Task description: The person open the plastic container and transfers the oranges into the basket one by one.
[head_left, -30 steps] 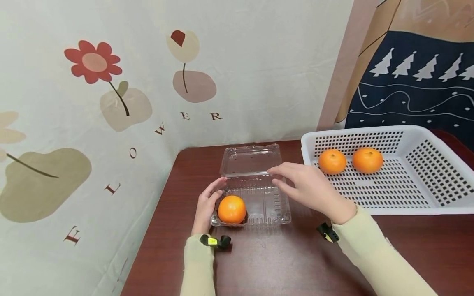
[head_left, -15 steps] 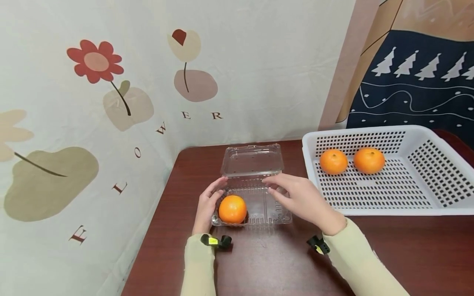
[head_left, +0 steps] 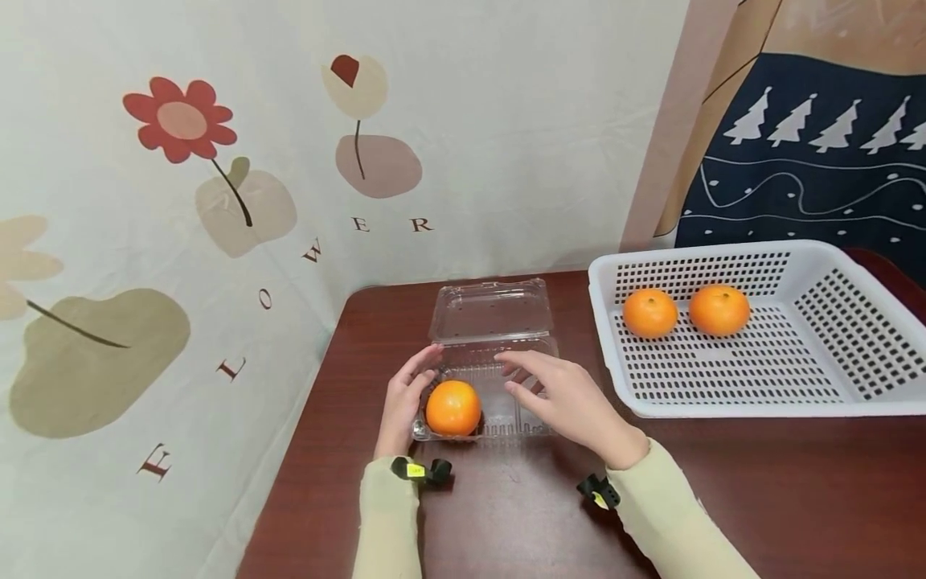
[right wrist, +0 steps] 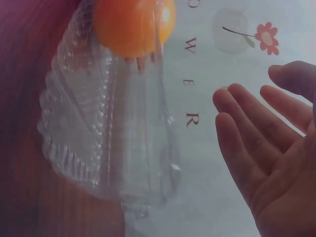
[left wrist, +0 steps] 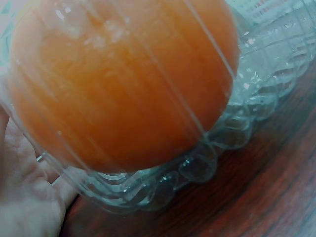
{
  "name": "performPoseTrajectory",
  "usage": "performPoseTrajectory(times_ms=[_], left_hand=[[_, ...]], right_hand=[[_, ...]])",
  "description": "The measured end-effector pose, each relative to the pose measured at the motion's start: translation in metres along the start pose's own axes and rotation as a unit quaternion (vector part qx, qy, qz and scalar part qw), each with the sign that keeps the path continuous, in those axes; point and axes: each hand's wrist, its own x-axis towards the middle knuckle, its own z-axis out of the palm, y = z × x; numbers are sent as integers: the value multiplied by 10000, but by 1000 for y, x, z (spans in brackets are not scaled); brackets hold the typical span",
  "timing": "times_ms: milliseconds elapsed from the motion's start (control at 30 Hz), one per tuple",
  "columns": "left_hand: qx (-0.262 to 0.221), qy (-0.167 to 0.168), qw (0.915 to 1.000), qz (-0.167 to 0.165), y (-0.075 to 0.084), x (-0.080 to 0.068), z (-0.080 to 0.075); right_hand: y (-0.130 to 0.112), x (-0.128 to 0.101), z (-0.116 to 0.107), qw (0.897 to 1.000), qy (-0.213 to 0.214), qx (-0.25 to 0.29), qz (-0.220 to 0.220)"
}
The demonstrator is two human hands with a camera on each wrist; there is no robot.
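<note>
A clear plastic clamshell box [head_left: 499, 402] lies with its lid [head_left: 492, 312] folded back. One orange [head_left: 453, 408] sits in its left front corner; the left wrist view shows the orange [left wrist: 123, 84] through the ribbed wall. My left hand [head_left: 402, 402] rests along the box's left side, fingers fairly straight, palm beside the wall. Over the right part of the box hovers my right hand [head_left: 567, 400], thumb and fingers spread and holding nothing. In the right wrist view this right hand [right wrist: 271, 153] is apart from the box.
At the right stands a white perforated basket [head_left: 723, 408] holding two oranges [head_left: 649, 314]. Everything stands on a dark reddish-brown table [head_left: 506, 515]. Behind and to the left hangs a flower-printed cloth [head_left: 506, 161], close to the table's edge.
My right hand has moved left and slightly toward me, from the box's right rim to above its right part. The left hand, the box and the oranges have stayed put.
</note>
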Motion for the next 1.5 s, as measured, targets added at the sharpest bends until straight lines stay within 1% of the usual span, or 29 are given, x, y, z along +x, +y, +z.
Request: performPoseTrajectory(times_ms=[267,500,667,767,900,1067,1233,1367,1500], left_hand=[[86,6,9999,-66,0,0,0],[93,-9,9999,-39,2,-1,0],[113,7,9999,-45,1,0,-1],[41,16,10000,-85,-4,3,-3],[10,12,9999,-134,-15,6,-4],[75,70,9999,-48,-23,6,-5],[150,90,9998,-47,-24,5,-5],[195,78,9998,-70,-23,5,-5],[111,21,9999,-35,-17,4,-5]], right_hand=[[-1,1,10,9998,-71,181,105],[-3,6,18,9989,-164,406,140],[-4,9,25,9982,-147,569,73],[-3,9,31,9984,-171,531,19],[-1,7,38,9986,-196,489,55],[0,4,47,9981,-268,535,150],[2,4,54,9982,-402,419,163],[5,4,56,9982,-594,73,103],[6,4,58,9972,-653,-336,-112]])
